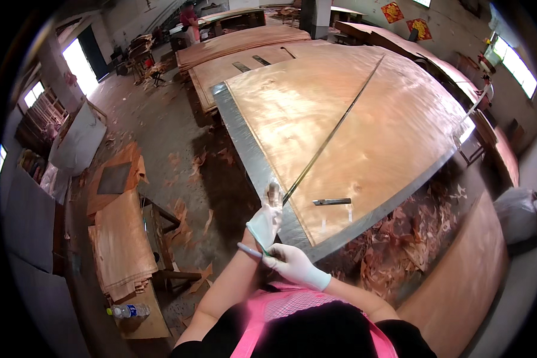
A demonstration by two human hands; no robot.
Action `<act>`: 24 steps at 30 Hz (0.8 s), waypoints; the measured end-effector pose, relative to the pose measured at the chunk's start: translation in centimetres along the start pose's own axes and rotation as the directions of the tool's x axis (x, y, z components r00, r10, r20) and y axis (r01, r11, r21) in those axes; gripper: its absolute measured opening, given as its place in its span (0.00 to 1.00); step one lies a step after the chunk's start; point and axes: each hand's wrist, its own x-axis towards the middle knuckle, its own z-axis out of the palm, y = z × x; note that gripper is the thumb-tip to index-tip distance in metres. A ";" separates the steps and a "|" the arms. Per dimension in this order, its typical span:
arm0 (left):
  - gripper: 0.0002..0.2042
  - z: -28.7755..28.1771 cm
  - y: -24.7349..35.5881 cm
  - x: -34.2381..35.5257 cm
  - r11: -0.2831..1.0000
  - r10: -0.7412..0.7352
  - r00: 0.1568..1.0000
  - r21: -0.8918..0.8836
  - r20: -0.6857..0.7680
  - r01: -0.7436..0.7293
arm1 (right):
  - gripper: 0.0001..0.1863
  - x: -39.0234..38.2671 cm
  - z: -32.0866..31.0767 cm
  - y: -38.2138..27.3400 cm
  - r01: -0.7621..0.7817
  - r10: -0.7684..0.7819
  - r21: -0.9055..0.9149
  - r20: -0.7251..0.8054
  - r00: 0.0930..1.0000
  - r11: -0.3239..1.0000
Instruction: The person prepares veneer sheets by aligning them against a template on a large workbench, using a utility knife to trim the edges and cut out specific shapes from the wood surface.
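Observation:
Both my hands wear thin white gloves with pale green cuffs. My left hand points forward, fingers stretched out, at the near left edge of a metal-edged table. My right hand is closed on the left glove's cuff at the wrist, beside a bangle. A broad wood veneer sheet covers most of the table. Across it lies a long thin straightedge, its near end close to my left fingers. A dark, narrow cutter-like tool rests on the veneer to the right.
Veneer scraps litter the floor right of the table. At left, more veneer sheets lie on a low stand, near a plastic bottle. Stacked sheets stand beyond the table. A person is far back. A curved board leans at right.

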 end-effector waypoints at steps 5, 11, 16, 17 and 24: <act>0.23 -2.2 0.2 -0.6 0.954 -0.175 0.984 -0.252 -0.029 0.162 | 0.12 -0.2 0.0 -0.4 -0.016 0.016 0.008 -0.001 1.000 1.000; 0.32 2.8 2.2 -2.1 0.981 -0.141 0.935 0.175 0.326 0.087 | 0.21 0.6 -2.9 -0.7 0.022 -0.035 -0.041 -0.364 0.931 0.999; 0.22 5.5 2.5 -3.7 0.530 -0.101 0.991 0.848 0.083 -0.017 | 0.22 1.6 -4.4 -1.9 0.100 -0.356 -0.619 -0.305 0.883 0.779; 0.17 5.4 3.0 -4.3 0.104 -0.067 0.986 0.984 0.151 -0.144 | 0.20 1.8 -4.5 -2.0 0.087 -0.383 -0.745 -0.236 0.893 0.662; 0.16 0.5 1.9 -2.8 -0.311 -0.086 0.863 0.809 0.499 -0.499 | 0.15 2.2 -7.3 -0.2 0.087 -0.429 -0.635 -0.408 0.806 0.768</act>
